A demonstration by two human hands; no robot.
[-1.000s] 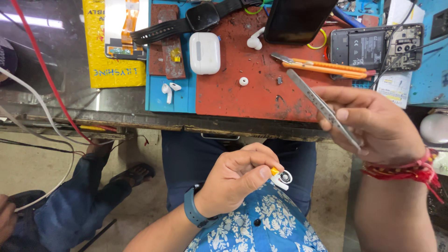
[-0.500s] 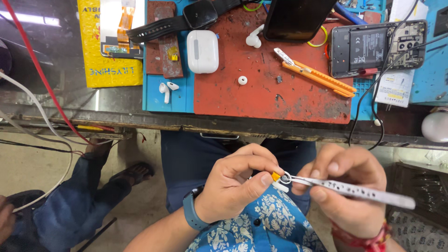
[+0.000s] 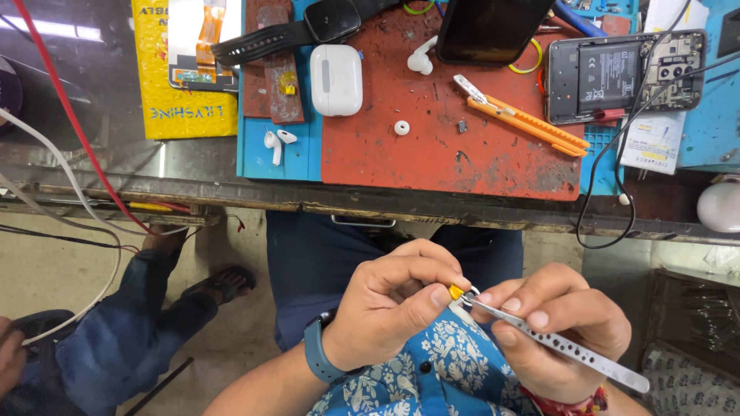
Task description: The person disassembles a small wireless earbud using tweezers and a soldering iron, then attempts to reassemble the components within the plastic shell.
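Below the bench edge, my left hand [image 3: 393, 308] pinches a tiny white earbud part with a yellow-orange tip [image 3: 458, 293] between thumb and forefinger. My right hand [image 3: 559, 327] grips perforated metal tweezers [image 3: 555, 345], and their points touch that small part. Both hands hover over my lap, above a blue floral shirt [image 3: 432, 377]. A blue band sits on my left wrist and a red thread on my right.
The bench holds a red mat [image 3: 455, 131], a white earbud case [image 3: 336, 79], loose white earbuds [image 3: 276, 142], a white ear tip [image 3: 401, 128], an orange utility knife [image 3: 524, 119], an opened phone [image 3: 624, 73], a smartwatch [image 3: 308, 27]. Another person's leg and sandal [image 3: 193, 296] are at left.
My right hand came down from near the bench with the tweezers and now meets my left hand at the small part. The view shifted slightly downward.
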